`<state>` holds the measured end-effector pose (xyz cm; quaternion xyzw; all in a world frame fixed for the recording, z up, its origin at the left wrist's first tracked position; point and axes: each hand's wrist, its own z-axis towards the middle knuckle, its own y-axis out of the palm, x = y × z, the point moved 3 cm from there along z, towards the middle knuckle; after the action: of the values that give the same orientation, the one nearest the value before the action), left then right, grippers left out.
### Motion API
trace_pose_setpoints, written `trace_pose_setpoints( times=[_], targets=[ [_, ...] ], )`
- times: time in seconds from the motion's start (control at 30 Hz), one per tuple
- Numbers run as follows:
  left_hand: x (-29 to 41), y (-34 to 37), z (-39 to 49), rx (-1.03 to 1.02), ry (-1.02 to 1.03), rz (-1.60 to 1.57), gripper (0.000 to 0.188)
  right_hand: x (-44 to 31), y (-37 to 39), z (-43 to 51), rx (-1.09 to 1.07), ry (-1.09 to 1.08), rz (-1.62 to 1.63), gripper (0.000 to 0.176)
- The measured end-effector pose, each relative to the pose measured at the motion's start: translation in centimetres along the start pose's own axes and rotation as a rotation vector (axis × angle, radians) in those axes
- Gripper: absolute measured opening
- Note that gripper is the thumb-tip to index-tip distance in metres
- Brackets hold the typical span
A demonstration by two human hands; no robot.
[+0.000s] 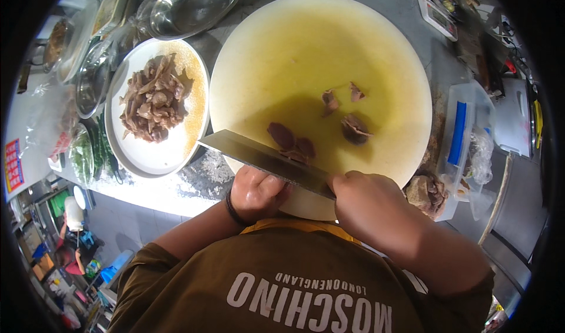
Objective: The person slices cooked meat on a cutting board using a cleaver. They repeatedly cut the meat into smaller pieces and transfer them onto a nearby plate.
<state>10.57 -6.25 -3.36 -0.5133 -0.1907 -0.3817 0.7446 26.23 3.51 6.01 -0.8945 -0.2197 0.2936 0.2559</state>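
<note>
My right hand grips the handle of a broad cleaver, its blade slanting to the left over the near part of a round cutting board. Behind the blade on my side is my left hand, fingers curled, close to the blade; whether it pins a piece of meat is hidden. Dark reddish meat slices lie just beyond the blade. A brownish whole piece of meat and two small scraps rest right of centre. A white plate at the left bears a heap of sliced meat.
Metal bowls stand at the upper left, green vegetables beside the plate. On the right are a clear plastic box, a crumpled cloth and a scale. Another person is at the far lower left.
</note>
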Motion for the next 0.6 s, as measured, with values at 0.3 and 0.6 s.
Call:
trace_pose_setpoints(
  times=[0.3,0.6],
  targets=[
    [0.3,0.3,-0.1,0.159,0.100,0.089,0.030,0.8,0.6,0.9,0.306,0.032,0.041,0.017],
    [0.0,0.5,-0.2,0.117,0.080,0.089,0.032,0.1,0.3,-4.6,0.290,-0.040,-0.078,0.012]
  ],
)
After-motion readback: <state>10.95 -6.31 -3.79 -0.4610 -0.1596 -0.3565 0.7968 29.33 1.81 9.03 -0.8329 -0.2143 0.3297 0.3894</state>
